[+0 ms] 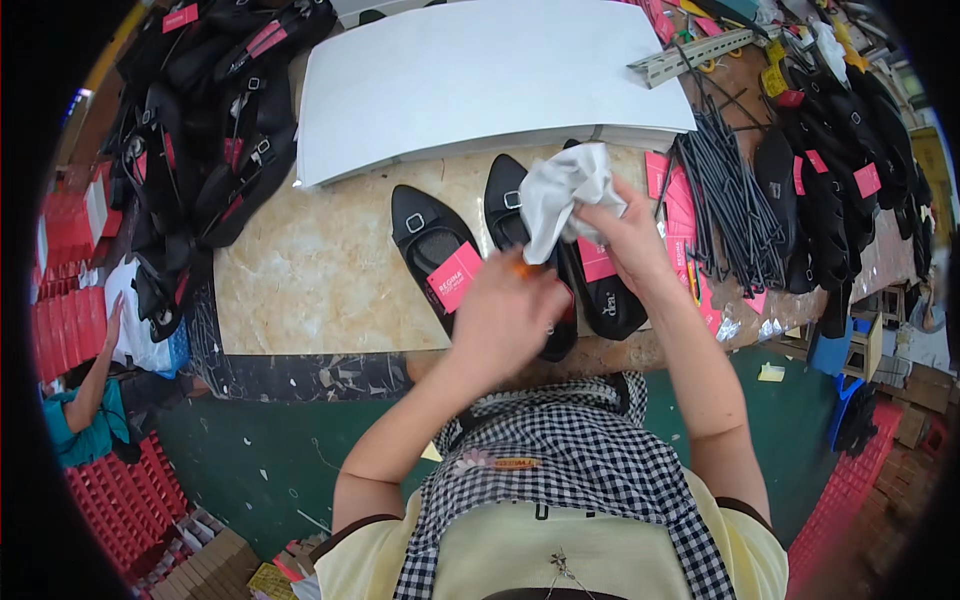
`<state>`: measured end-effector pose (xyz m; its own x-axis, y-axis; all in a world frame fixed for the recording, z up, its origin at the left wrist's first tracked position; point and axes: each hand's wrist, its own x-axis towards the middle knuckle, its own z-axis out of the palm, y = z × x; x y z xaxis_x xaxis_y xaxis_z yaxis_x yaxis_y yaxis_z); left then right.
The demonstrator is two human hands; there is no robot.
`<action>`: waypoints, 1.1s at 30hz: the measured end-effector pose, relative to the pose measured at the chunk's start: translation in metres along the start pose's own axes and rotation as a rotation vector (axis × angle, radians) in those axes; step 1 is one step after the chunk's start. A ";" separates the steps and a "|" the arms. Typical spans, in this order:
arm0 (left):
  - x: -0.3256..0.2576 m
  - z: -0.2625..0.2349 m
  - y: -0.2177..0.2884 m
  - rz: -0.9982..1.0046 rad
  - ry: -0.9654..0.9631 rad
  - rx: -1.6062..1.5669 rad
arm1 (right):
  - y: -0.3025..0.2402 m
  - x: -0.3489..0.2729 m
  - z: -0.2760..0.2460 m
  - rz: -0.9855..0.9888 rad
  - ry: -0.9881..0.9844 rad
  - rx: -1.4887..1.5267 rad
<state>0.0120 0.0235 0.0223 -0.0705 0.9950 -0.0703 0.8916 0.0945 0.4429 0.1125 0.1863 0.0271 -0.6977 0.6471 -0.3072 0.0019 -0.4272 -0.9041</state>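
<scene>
See white wad (566, 190) held crumpled in right grip (632, 238). See left grip (506, 315) blurred above middle shoe (502, 198); cannot tell if wide, narrow or holding. Note left shoe (422, 222) on surface (290, 275) left of left grip, right shoe (612, 316) just below right grip, white sheets (480, 85) beyond both, rods (728, 200) right of right grip.

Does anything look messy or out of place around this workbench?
Yes, mildly. A yellow scrap lies on the green floor to the person's right, like dropped litter. On the bench's right side, the dark sticks lie in a loose, crisscrossed heap, which looks untidy.
</scene>
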 end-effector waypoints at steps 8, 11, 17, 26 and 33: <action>-0.023 0.047 0.039 0.031 0.151 0.084 | 0.060 0.013 0.047 -0.689 -0.195 -1.837; -0.025 0.052 0.036 0.007 0.125 0.108 | 0.036 -0.001 0.034 -0.569 -0.294 -1.473; -0.018 0.046 0.040 0.047 0.102 0.168 | 0.037 0.029 0.022 -0.540 0.020 -1.711; 0.164 -0.055 -0.147 -0.023 0.941 0.617 | 0.019 -0.030 -0.005 -0.507 -0.119 -1.134; 0.150 -0.047 -0.076 0.057 0.678 0.015 | -0.001 -0.060 -0.021 -0.338 0.055 -0.840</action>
<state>-0.0875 0.1670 0.0196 -0.2832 0.7988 0.5308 0.9082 0.0454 0.4162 0.1696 0.1613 0.0398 -0.7207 0.6930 0.0194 0.3405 0.3782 -0.8608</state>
